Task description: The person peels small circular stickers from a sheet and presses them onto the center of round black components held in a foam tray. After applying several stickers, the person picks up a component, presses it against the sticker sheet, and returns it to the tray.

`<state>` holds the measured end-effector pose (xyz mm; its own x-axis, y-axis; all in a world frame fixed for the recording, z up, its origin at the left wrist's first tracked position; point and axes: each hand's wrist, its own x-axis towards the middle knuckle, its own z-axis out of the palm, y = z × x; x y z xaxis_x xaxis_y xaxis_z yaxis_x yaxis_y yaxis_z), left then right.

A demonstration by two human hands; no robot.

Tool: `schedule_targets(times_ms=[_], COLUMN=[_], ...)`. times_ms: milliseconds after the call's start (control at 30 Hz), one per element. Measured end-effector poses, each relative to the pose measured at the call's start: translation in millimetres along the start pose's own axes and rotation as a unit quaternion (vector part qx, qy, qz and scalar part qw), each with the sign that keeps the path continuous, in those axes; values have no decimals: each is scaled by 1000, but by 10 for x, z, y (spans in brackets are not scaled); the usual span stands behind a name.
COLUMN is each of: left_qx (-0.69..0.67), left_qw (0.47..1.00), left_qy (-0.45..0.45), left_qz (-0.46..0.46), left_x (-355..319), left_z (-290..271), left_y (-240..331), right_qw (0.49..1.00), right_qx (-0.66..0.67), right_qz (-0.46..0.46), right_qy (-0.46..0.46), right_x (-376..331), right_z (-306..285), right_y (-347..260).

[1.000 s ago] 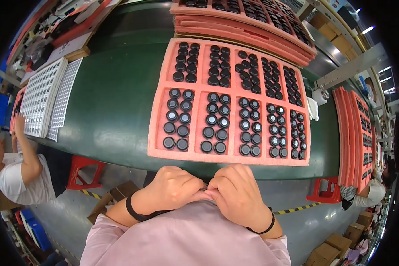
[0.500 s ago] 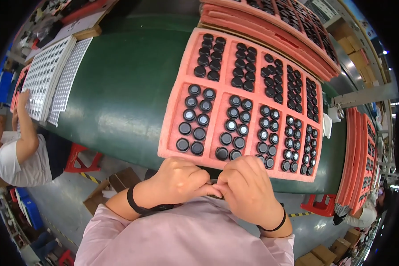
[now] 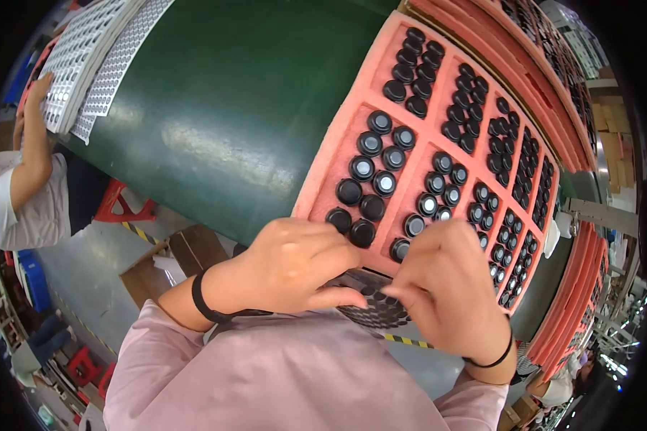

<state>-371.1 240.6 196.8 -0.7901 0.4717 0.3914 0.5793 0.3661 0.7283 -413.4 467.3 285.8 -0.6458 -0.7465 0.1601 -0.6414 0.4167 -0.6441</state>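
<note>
My left hand (image 3: 302, 266) is closed at the front edge of the pink foam tray (image 3: 316, 169), its thumb stretched to the right over a dark sheet (image 3: 374, 305) patterned with rows of round spots. That sheet hangs below the tray's edge and seems gripped by the left fingers, which hide part of it. My right hand (image 3: 449, 287), slightly blurred, is over the tray's near side with fingers curled down and thumb pointing left. Whatever its fingertips hold is hidden. Round black caps (image 3: 372, 207) stand in the tray's compartments; several have pale grey discs on top.
The tray rests on a green table (image 3: 223, 108). More pink foam trays (image 3: 564, 86) are stacked behind it and others (image 3: 575, 287) at the right. At the far left a co-worker's hand (image 3: 39, 90) touches white sheets (image 3: 86, 65). A cardboard box (image 3: 187, 258) sits on the floor.
The view has turned, so the tray appears farther right. My hands, close together before, have moved apart, and the spotted dark sheet now shows between them.
</note>
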Motion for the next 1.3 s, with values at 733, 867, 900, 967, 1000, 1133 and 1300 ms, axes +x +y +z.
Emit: schedule_targets(times_ms=[733, 867, 900, 967, 1000, 1133, 1300], left_qx=[109, 98, 97, 94, 93, 93, 91], left_qw=[991, 992, 993, 994, 994, 993, 994], left_qy=[-80, -74, -70, -63, -63, -65, -65], left_qz=[3, 2, 2, 1, 0, -1, -4], left_x=[75, 70, 70, 70, 69, 74, 82], left_z=[-78, -56, -52, -46, -45, -46, -58], left_y=[-447, -460, -459, -457, -455, -451, -447], right_qw=[959, 957, 958, 959, 960, 964, 966], right_qx=[113, 103, 95, 89, 84, 71, 59], right_qz=[233, 240, 240, 240, 237, 228, 221], right_qy=[-117, -124, -125, -126, -124, -119, -118], right_x=[698, 722, 726, 725, 723, 718, 724], right_z=[193, 195, 198, 204, 208, 220, 227], right_y=[818, 806, 803, 799, 798, 801, 793])
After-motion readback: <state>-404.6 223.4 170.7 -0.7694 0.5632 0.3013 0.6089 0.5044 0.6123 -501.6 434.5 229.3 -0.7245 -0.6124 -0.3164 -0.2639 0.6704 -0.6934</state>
